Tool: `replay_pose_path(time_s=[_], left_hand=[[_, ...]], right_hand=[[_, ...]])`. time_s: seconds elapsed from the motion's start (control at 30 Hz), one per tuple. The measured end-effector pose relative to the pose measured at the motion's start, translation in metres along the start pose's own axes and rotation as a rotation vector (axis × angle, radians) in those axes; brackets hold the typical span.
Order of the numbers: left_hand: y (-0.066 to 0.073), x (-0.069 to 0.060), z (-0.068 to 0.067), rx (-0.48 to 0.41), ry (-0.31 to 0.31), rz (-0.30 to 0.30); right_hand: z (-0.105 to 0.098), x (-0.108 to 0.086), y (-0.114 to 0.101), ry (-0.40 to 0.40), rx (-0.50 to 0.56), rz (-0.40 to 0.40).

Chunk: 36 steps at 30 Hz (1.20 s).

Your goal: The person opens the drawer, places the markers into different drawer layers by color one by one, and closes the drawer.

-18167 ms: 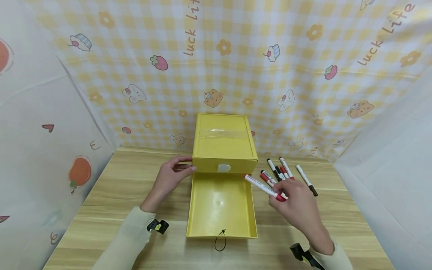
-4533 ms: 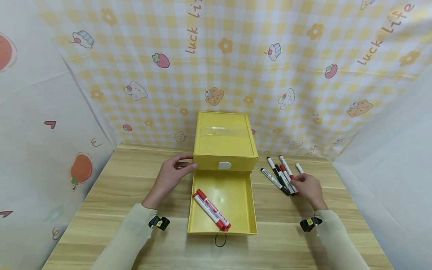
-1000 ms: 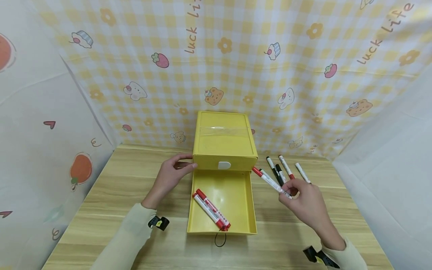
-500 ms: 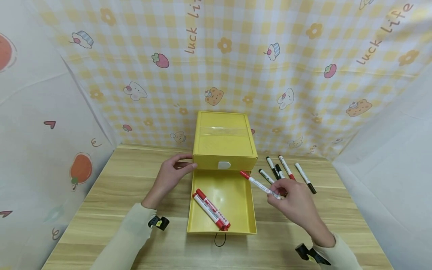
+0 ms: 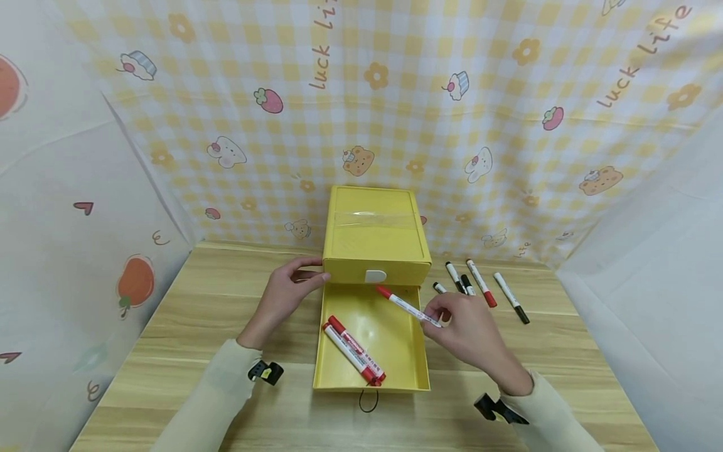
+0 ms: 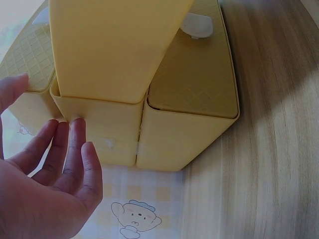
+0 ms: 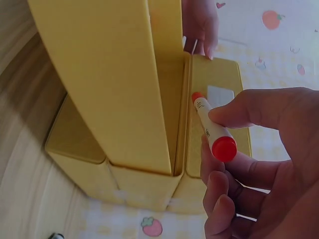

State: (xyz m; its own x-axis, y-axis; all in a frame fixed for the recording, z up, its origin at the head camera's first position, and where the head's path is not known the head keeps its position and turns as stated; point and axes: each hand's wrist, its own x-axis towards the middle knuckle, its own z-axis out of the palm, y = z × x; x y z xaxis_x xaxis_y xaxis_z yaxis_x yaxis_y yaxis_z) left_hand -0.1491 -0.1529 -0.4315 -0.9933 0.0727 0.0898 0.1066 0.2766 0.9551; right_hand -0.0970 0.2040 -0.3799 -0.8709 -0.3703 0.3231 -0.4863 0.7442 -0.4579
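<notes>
A yellow drawer unit (image 5: 375, 226) stands against the back cloth, with one drawer (image 5: 403, 351) pulled out below its top section. Two red markers (image 5: 353, 351) lie side by side at a slant in that drawer. My right hand (image 5: 465, 323) pinches a white marker with red ends (image 5: 408, 307) between thumb and fingers, over the drawer's right side; in the right wrist view the red end of the marker (image 7: 212, 124) faces the camera. My left hand (image 5: 282, 298) rests its fingertips on the unit's left side, the fingers (image 6: 75, 149) lightly bent.
To the right lie several markers: a red-capped one (image 5: 480, 282), a black-capped one apart (image 5: 511, 298) and a small group (image 5: 454, 276) partly behind my right hand. A black loop (image 5: 369, 402) hangs at the drawer front. Clear tape crosses the unit's top.
My right hand has picked a red-ended marker from the pile and carried it left, over the drawer. Earlier, the drawer gained two red markers. My left hand stays on the unit's side.
</notes>
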Motion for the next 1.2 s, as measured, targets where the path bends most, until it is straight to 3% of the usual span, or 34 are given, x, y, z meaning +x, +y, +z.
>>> replay_pose_path(time_s=[0.33,0.6,0.97,1.2], left_hand=[[0.0,0.001,0.0,0.001,0.0,0.0],[0.0,0.001,0.0,0.006,0.0,0.004],[0.001,0.0,0.0,0.0,-0.004,0.0],[0.001,-0.001,0.0,0.01,0.002,-0.005]], right_hand=[[0.007,0.017,-0.014,-0.088,-0.028,-0.056],[0.014,0.035,-0.027,-0.157,-0.116,-0.111],[0.025,0.056,-0.05,-0.341,-0.171,-0.108],[0.036,0.062,-0.061,-0.407,-0.235,-0.107]])
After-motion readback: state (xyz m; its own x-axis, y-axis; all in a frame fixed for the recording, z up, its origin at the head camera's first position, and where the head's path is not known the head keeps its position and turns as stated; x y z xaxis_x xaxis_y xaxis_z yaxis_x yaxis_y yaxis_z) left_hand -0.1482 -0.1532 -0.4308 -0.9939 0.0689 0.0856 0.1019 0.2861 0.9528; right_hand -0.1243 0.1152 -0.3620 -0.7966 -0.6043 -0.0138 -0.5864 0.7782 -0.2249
